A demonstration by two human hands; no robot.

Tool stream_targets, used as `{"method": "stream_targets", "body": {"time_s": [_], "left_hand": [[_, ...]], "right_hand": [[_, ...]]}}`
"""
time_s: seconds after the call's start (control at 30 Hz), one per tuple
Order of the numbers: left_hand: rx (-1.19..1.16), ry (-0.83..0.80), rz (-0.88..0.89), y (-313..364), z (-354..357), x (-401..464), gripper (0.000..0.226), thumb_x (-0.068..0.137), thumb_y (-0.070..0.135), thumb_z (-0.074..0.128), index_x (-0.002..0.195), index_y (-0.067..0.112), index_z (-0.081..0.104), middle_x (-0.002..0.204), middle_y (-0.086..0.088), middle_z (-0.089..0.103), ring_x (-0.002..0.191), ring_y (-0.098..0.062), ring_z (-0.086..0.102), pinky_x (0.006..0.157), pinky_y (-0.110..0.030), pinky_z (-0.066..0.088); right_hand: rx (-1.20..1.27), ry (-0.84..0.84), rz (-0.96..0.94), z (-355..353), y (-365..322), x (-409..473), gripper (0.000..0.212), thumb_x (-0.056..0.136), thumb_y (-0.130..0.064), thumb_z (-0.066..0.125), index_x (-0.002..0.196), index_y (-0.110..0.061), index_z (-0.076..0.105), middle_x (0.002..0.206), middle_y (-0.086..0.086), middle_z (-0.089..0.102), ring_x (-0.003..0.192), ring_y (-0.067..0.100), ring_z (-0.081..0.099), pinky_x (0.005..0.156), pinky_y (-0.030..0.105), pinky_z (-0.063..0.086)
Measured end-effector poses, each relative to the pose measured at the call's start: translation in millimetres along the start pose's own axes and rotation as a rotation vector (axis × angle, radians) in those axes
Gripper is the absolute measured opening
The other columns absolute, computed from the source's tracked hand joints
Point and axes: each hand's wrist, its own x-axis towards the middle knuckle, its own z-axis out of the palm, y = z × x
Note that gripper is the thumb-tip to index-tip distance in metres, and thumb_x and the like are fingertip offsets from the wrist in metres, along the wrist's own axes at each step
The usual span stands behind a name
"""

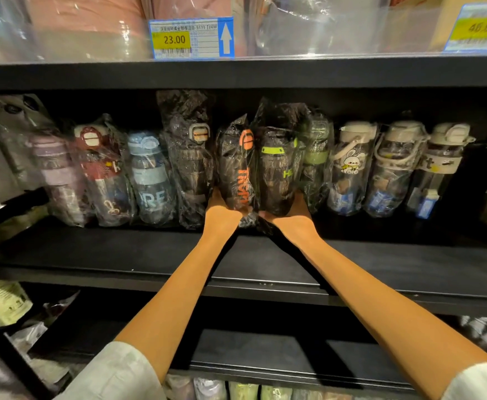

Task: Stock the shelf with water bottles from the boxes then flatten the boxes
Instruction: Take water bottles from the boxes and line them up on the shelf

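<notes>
Now both arms are reaching onto the black shelf (121,255), among a row of plastic-wrapped water bottles standing upright along its back; the left hand (220,204) is cupping the base of a dark bottle with orange lettering (238,168), and the right hand (295,209) is cupping the base of a dark bottle with green lettering (278,171); the fingers are lying hidden behind the wrapping, so how tightly they are curling I cannot tell; the two bottles are touching side by side in the middle of the row, between a dark bottle with a grey clasp (191,168) and a green-lidded bottle (315,163); a yellow price label (174,40) reading 23.00 is hanging on the edge above.
</notes>
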Motion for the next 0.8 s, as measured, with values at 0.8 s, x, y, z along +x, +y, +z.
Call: {"method": "stream_targets", "body": {"time_s": [0.8], "left_hand": [[1.161, 0.108, -0.078, -99.2, -199.0, -261.9, 0.076, 0.103, 0.066, 0.035, 0.152, 0.009, 0.044, 0.145, -0.013, 0.054, 0.134, -0.033, 0.051, 0.110, -0.045, 0.043]], "right_hand": [[-0.629, -0.596, -0.843, 51.9, -85.9, -243.2, 0.070, 0.102, -0.066, 0.041, 0.159, -0.024, 0.039, 0.158, -0.001, 0.046, 0.149, 0.020, 0.038, 0.128, 0.044, 0.021]]}}
